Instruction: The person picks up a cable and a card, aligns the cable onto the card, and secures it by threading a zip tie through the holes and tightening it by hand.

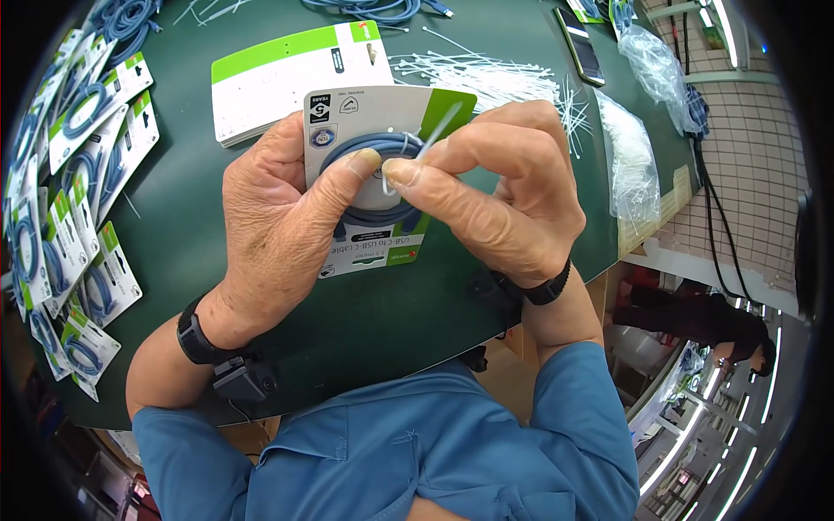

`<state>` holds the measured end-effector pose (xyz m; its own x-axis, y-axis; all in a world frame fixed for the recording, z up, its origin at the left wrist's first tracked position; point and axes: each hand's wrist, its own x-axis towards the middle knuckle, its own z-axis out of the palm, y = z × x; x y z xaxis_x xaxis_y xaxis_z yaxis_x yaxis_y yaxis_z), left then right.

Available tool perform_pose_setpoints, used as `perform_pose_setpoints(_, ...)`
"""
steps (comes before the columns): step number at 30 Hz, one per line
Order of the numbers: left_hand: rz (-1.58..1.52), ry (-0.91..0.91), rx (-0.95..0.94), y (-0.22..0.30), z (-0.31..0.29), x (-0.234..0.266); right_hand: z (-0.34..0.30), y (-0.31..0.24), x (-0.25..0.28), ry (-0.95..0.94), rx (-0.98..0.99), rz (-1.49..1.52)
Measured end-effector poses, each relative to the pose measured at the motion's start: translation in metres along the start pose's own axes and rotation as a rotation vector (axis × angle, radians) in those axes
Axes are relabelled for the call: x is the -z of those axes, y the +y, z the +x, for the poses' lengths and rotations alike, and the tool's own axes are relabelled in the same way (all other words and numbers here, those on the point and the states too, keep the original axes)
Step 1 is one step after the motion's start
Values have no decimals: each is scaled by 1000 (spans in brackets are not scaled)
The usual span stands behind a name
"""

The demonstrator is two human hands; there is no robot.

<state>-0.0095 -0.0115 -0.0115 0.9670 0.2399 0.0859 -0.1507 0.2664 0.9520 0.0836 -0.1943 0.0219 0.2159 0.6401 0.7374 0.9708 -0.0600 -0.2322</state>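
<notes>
blue cable [369, 141] lay coiled against the face of a white-and-green card [373, 104], raised over the table [178, 234]. the left hand [274, 195] clamped card and coil, its thumb in front and its other fingers hidden behind; the right hand [512, 187] was narrow, pinching a thin clear zip tie [440, 130] by the coil. that small grip could have slipped, i judged, and a hard tug might have creased the card or dragged the coil askew. just beyond stood a card stack [261, 91], close enough to be nudged, and near the right hand spread loose ties [486, 78] that a knuckle might have swept. farther out lay a phone [580, 48], a clear bag [632, 161] and, leftward, piled carded cables [113, 291].
</notes>
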Motion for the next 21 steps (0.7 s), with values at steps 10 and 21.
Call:
perform_pose_setpoints(10, -28, -12, -40, -1, -1, 1, -3, -9, -7, 42, -6, -35)
perform_pose_setpoints(21, 19, -29, -20, 2, -3, 3, -3, 5, -8, 146, 105, -115)
